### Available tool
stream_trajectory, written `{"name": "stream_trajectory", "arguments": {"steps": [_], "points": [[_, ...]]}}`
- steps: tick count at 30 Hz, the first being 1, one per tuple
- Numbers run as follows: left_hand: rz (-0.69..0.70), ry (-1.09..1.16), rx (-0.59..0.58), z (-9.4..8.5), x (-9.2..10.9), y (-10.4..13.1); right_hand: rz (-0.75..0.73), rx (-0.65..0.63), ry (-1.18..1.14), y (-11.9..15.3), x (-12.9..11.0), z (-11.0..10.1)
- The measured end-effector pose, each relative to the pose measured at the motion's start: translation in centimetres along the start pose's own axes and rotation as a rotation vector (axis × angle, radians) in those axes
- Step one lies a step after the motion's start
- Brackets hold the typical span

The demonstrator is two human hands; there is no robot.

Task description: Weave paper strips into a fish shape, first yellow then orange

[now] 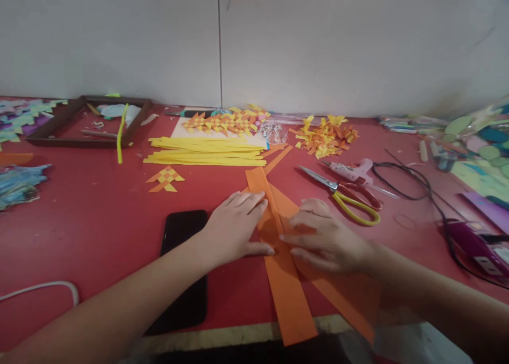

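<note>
Orange paper strip (292, 305) is laid over the red table's (99, 237) near edge, apparently part-folded. Paper fish (166, 179) is woven, yellow strips (204, 157) are cut; left hand (234, 223) is spread, fingertips on the strip; right hand (330, 237) is curled at its crease, grip can't be told; orange sheet (342, 295) looks uncut.

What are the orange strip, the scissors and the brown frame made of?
Orange strip: probably paper or thin card; it looks matte, flat and straight-edged.

Scissors: the blades look like metal, being grey and shiny; the smooth red and yellow handles could be plastic or coated metal.

Brown frame: maybe wood or plastic; its dark, plain surface doesn't settle it.
</note>
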State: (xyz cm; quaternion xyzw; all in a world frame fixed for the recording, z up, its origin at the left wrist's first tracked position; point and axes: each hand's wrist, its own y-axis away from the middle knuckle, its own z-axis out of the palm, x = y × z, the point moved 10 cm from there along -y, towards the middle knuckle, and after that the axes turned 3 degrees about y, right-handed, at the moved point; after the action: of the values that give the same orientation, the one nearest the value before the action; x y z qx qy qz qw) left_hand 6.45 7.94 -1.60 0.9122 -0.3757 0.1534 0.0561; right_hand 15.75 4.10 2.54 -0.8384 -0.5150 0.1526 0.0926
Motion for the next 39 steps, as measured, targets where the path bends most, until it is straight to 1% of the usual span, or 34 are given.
{"name": "stream_trajectory", "arguments": {"steps": [1, 3, 6, 11, 18, 23, 25, 29, 35, 39], "points": [[-0.004, 0.001, -0.006, 0.0, 0.0, 0.0, -0.008, -0.03, -0.027, 0.4, -0.2, 0.2], [-0.014, 0.006, -0.018, 0.1, -0.1, 0.0, -0.019, -0.034, -0.051, 1.1, -0.4, 0.3], [-0.028, 0.018, -0.033, 0.1, -0.1, 0.1, 0.003, 0.013, -0.01, 1.7, 0.0, 0.2], [-0.04, 0.026, -0.04, 0.1, -0.1, 0.1, -0.005, 0.044, 0.058, 1.5, 0.7, 0.4], [-0.029, 0.03, -0.049, 0.2, 0.0, 0.1, 0.047, 0.055, 0.146, 0.9, 2.6, 0.7], [-0.032, 0.038, -0.052, 0.3, 0.0, 0.0, 0.072, 0.124, 0.183, 0.1, 3.8, 0.5], [-0.03, 0.041, -0.05, 0.4, 0.0, 0.0, 0.071, 0.134, 0.224, -0.3, 4.2, 0.6], [-0.022, 0.043, -0.027, 0.3, 0.0, 0.1, 0.079, 0.104, 0.332, -1.5, 5.1, 1.0], [-0.016, 0.03, -0.018, 0.1, 0.0, 0.1, 0.247, 0.016, 0.382, -3.5, 8.6, 1.6], [-0.026, 0.038, -0.022, 0.1, 0.0, 0.1, 0.28, 0.046, 0.399, -4.9, 10.3, 1.4]]}}
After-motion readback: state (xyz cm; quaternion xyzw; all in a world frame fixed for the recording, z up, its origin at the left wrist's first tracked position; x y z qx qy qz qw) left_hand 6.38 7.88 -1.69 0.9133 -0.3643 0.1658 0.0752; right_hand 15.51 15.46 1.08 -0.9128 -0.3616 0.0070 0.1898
